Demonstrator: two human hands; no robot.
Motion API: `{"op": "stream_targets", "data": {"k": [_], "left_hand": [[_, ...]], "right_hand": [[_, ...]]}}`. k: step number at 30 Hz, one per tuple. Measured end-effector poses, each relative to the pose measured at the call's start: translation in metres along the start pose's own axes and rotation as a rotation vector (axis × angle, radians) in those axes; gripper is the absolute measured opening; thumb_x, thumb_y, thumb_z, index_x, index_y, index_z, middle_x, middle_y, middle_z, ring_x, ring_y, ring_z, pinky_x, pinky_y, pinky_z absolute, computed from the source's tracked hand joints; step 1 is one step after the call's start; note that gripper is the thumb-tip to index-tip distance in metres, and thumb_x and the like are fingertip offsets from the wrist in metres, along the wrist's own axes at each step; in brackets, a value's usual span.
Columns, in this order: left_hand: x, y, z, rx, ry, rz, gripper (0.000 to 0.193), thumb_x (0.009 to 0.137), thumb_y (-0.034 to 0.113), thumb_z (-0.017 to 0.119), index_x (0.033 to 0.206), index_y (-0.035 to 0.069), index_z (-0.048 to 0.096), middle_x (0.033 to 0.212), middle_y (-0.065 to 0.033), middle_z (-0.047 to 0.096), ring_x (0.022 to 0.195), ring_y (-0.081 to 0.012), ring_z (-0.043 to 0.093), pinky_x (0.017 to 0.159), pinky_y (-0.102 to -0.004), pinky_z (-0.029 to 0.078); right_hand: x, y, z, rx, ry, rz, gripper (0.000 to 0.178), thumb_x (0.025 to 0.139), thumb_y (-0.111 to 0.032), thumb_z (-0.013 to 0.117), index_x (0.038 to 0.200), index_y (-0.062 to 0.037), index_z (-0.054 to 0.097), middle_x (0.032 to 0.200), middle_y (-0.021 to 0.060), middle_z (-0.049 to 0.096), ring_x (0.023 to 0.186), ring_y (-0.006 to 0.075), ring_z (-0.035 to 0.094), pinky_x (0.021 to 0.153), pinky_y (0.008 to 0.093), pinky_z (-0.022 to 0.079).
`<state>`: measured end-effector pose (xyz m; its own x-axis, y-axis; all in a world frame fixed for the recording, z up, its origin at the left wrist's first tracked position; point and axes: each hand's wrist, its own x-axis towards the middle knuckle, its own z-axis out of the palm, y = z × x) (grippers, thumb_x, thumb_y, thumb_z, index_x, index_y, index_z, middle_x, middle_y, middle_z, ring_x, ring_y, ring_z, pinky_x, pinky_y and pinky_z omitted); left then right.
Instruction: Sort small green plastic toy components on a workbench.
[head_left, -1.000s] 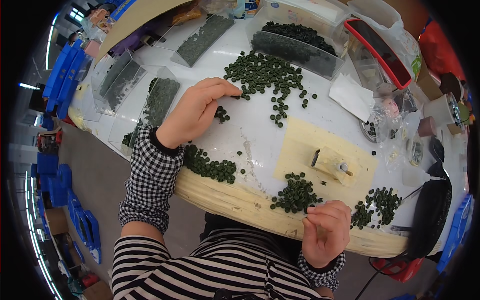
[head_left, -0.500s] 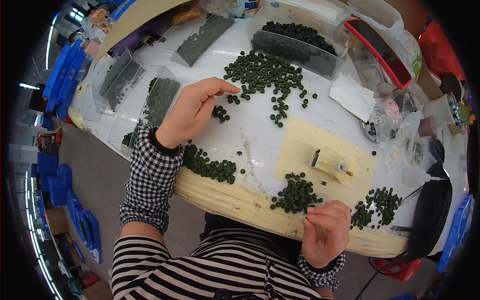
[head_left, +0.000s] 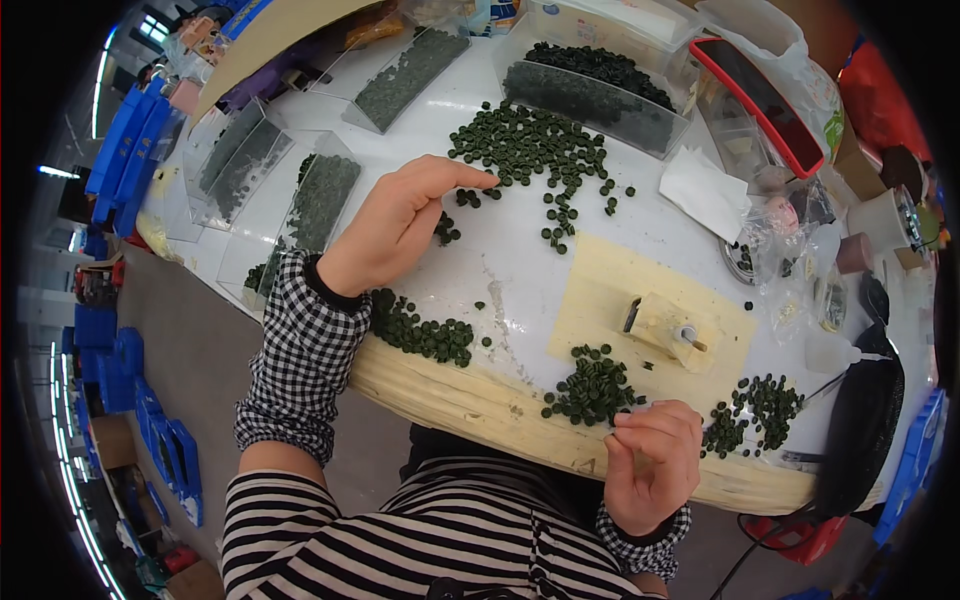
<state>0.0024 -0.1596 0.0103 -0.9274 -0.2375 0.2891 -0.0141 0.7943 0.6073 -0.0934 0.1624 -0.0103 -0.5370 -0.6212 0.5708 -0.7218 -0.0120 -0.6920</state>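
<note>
My left hand (head_left: 395, 220) reaches over the table, its index finger stretched out. That fingertip touches the near edge of a wide spread of small dark green round pieces (head_left: 530, 145); its other fingers are mostly hidden. At the table's front edge, my right hand (head_left: 655, 465) has thumb and fingertips drawn together in a pinch; anything between them is too small to make out. It is beside a heaped pile of the same green pieces (head_left: 592, 388). Another pile of green pieces (head_left: 425, 330) lies below my left wrist, and loose green pieces (head_left: 765, 410) lie right of my right hand.
A pale block with a metal post (head_left: 668, 335) stands on a yellow sheet (head_left: 590, 290). Clear bins (head_left: 600, 108) of dark pieces line the back and left. A red-edged phone (head_left: 757, 105), white tissue (head_left: 703, 190) and black cloth bundle (head_left: 860, 430) are at right.
My left hand has slid slightly right, its fingertip now farther along the near edge of the green pieces. My right hand has stayed put.
</note>
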Motion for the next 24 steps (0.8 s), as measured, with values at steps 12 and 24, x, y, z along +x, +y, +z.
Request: {"op": "stream_targets", "data": {"k": [12, 24], "left_hand": [[0.001, 0.003, 0.001, 0.103, 0.006, 0.032, 0.039, 0.084, -0.015, 0.042, 0.11, -0.001, 0.068, 0.104, -0.0128, 0.065, 0.099, -0.0256, 0.062, 0.088, -0.032, 0.049], [-0.001, 0.007, -0.014, 0.178, 0.022, 0.012, 0.033, 0.083, -0.013, 0.046, 0.107, -0.003, 0.066, 0.11, -0.016, 0.066, 0.103, -0.0311, 0.063, 0.09, -0.0378, 0.052]], "right_hand": [[0.001, -0.001, 0.0, -0.002, -0.001, 0.004, 0.023, 0.071, 0.0, 0.082, 0.088, -0.006, 0.066, 0.089, 0.0068, 0.07, 0.08, 0.0271, 0.062, 0.071, 0.0375, 0.051], [0.0, 0.001, -0.002, 0.026, -0.034, -0.006, 0.023, 0.072, -0.001, 0.082, 0.088, -0.006, 0.066, 0.089, 0.0063, 0.07, 0.081, 0.0267, 0.062, 0.072, 0.0374, 0.051]]}}
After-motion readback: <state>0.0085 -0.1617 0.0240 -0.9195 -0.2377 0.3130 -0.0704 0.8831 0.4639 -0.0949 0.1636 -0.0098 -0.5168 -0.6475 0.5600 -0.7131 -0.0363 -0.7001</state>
